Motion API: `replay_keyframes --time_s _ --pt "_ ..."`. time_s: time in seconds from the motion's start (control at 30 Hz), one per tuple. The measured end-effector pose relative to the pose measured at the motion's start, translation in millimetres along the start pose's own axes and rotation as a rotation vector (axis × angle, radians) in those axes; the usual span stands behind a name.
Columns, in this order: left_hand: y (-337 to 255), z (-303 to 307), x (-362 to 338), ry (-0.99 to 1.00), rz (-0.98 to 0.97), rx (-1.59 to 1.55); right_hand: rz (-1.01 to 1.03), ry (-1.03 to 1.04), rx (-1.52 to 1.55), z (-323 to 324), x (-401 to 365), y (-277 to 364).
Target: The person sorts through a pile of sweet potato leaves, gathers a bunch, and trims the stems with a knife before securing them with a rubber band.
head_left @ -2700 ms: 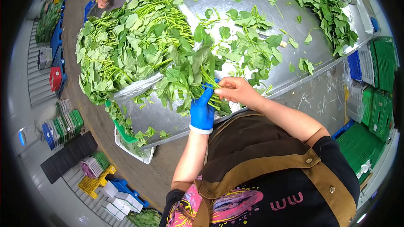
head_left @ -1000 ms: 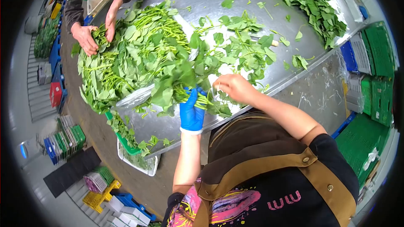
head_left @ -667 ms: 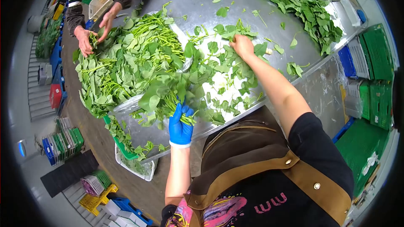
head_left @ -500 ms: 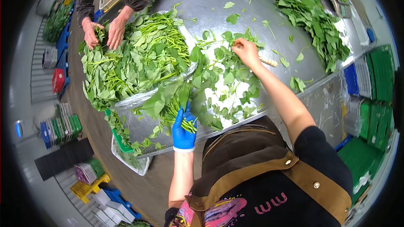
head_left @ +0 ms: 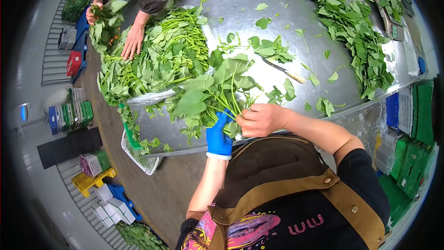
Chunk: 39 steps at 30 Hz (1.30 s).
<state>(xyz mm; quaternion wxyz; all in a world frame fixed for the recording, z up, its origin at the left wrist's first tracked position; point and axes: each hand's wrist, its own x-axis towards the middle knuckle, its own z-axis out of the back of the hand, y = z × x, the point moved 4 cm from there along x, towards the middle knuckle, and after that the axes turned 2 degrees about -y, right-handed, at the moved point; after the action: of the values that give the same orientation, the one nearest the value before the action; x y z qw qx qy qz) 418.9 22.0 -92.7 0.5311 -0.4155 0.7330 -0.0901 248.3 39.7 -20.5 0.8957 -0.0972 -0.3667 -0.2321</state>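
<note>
My left hand [head_left: 219,140], in a blue glove, is closed around the stems of a bunch of leafy greens [head_left: 196,102] at the table's near edge. Bare fingers of my right hand [head_left: 261,120] pinch a few long leafy stems [head_left: 226,93] against that bunch; their leaves fan out up and to the left. Beyond my right hand lies a knife [head_left: 295,77] with a light handle, its curved blade partly against loose leaves. To the left rises a large pile of greens [head_left: 180,41] on clear plastic. The bunch's lower stem ends are partly hidden by my hands.
Across the pile, a co-worker's hand [head_left: 134,41] presses on the greens, the other lifting a leafy handful [head_left: 105,25]. Tied-looking rows of greens [head_left: 354,37] lie at the right beside a scale [head_left: 395,31]. Scattered leaves dot the metal table [head_left: 249,14].
My right hand has come from the loose leaves near the knife down to the bunch, with stems in its fingers. The co-worker's one hand has lifted a handful away to the left.
</note>
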Motion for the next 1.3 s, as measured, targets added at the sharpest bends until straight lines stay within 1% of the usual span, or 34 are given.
replay_keyframes --time_s 0.1,0.2,0.23,0.33,0.37,0.43,0.47,0.5,0.53,0.57,0.6,0.63,0.67,0.7,0.77,0.8,0.87,0.93,1.0,1.03,1.1,1.13,1.17,1.23,1.27,1.3 --pt "-1.3 -6.5 -8.5 0.038 0.012 0.044 0.111 -0.001 0.060 -3.0 0.5 -0.6" --pt "-6.2 -18.7 -14.7 0.109 -0.077 0.230 0.183 0.030 0.170 -6.1 0.3 -3.0" --pt "-6.1 -17.5 -15.0 0.118 -0.062 0.228 0.201 0.046 0.213 -6.7 0.3 -1.7" --pt "-6.1 -10.9 -14.9 0.047 -0.103 0.315 0.193 0.027 0.270 -5.7 2.0 1.8" --pt "-2.4 -4.7 -8.3 0.036 -0.112 0.227 0.111 0.052 0.235 -7.4 1.5 0.6" --pt "-4.8 -9.2 -5.4 -0.026 -0.219 0.063 -0.057 0.105 0.166 -10.0 -0.4 -0.4" --pt "-7.0 -10.3 -3.9 -0.057 -0.273 -0.019 -0.134 0.117 0.177 -7.6 -3.2 -1.9" --pt "-10.9 9.4 9.7 -0.081 -0.299 -0.106 -0.209 0.130 0.189 -0.9 -7.4 -4.6" --pt "-27.4 16.9 11.5 -0.135 -0.349 -0.180 -0.281 0.142 0.199 6.0 -11.3 -7.4" --pt "-42.2 23.7 12.0 -0.158 -0.354 -0.210 -0.409 0.139 0.291 13.0 -15.2 -8.0" --pt "-55.2 27.2 9.1 -0.183 -0.360 -0.241 -0.529 0.235 0.298 8.2 -23.4 -10.4" --pt "-65.1 24.7 4.6 -0.106 -0.412 -0.170 -0.652 0.331 0.305 1.2 -32.6 -11.1" --pt "-67.5 22.0 -0.4 -0.100 -0.438 -0.141 -0.779 0.427 0.311 -5.0 -40.7 -10.6" --pt "-68.7 15.5 -4.3 -0.088 -0.463 -0.111 -0.780 0.425 0.267 -2.6 -38.9 -15.0" --pt "-61.2 -19.1 -15.7 -0.078 -0.530 -0.017 -0.755 0.054 0.341 9.6 -5.0 -22.3" --pt "-53.4 -27.0 -15.3 -0.059 -0.524 -0.035 -0.741 -0.124 0.381 12.9 10.4 -21.4" --pt "-34.6 -33.6 -11.5 -0.062 -0.506 -0.006 -0.662 -0.043 0.347 6.0 31.9 -19.4" --pt "-17.5 -33.6 -4.2 0.004 -0.429 -0.013 -0.590 0.029 0.267 1.3 36.0 -20.3" --pt "-14.8 -32.2 3.5 0.049 -0.398 -0.049 -0.519 0.086 0.155 -10.1 33.7 -21.3" --pt "-13.7 -28.1 7.4 0.029 -0.378 -0.049 -0.548 0.052 0.180 -10.0 33.0 -21.7" --pt "-13.7 -22.3 12.1 -0.013 -0.334 -0.046 -0.430 0.058 0.469 0.8 31.7 -18.2" --pt "-18.1 -19.8 12.3 -0.016 -0.277 -0.125 -0.368 0.060 0.609 7.4 29.6 -17.8" --pt "-26.9 -19.9 12.2 0.050 -0.274 -0.190 -0.355 0.013 0.862 11.2 25.0 -11.6" --pt "-43.1 -13.2 21.2 0.168 -0.245 -0.288 -0.459 0.226 0.823 8.1 0.9 -9.4" --pt "-46.9 -5.7 27.7 0.194 -0.267 -0.228 -0.508 0.335 0.801 6.8 -13.0 -10.4" --pt "-48.6 -10.6 22.5 0.172 -0.302 -0.161 -0.604 0.348 0.644 12.2 -19.7 -18.2"
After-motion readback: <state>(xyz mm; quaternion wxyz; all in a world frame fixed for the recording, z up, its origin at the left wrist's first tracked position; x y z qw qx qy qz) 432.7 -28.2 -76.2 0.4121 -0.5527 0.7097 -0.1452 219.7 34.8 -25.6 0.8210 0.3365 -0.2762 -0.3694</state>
